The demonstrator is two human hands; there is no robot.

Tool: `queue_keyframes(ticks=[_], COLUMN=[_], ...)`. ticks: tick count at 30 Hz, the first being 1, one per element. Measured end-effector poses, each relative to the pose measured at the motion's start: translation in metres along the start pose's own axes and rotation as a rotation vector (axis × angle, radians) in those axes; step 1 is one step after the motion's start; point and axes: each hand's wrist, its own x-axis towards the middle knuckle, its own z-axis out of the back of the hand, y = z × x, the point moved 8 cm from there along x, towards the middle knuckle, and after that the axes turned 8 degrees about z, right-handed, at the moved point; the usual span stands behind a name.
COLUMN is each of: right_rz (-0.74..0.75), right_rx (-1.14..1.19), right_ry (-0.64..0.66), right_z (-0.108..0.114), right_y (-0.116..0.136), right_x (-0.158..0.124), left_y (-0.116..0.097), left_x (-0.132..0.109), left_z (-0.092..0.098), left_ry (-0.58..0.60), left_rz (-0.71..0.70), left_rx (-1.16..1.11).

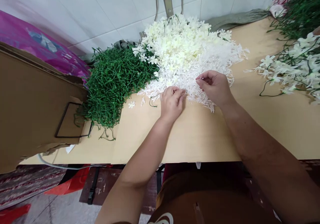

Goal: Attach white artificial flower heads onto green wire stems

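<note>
My left hand [172, 101] rests on the wooden table [200, 134] at the near edge of a heap of thin white plastic stamen pieces [212, 61], its fingers curled in a pinch on something I cannot make out. My right hand [215, 86] lies on the same heap, fingers bent and pinched at its left tip. Behind the white pieces is a mound of cream artificial flowers [177, 41]. A pile of green plastic stems [112, 81] sits to the left of my hands.
A brown cardboard box [32, 104] stands at the left with a pink bag [37, 44] behind it. Assembled flower sprigs on green stems [295, 67] lie at the right. One loose white flower [131, 104] lies on the table. White tiled wall [100, 11] behind.
</note>
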Motion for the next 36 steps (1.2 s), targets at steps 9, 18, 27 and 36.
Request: queue_keyframes(ticks=[9,18,27,36], right_rz=[0.029,-0.009,-0.020,0.038], right_rx=[-0.020,0.088,0.176,0.239], right_ry=[-0.104,-0.037,0.178,0.208], right_z=[0.013,0.002,-0.031,-0.045], right_y=[-0.005,-0.004,-0.007,0.007], right_x=[0.006,0.003,-0.011,-0.022], left_y=[-0.019,0.026,0.043,0.034], left_x=[0.018,0.022,0.017,0.009], left_z=[-0.031,0.017,0.004,-0.013], left_ry=[0.070,-0.209,-0.086,0.183], left_rz=[0.072,0.280,0.501,0.678], left_rx=[0.041,-0.461,-0.788,-1.049])
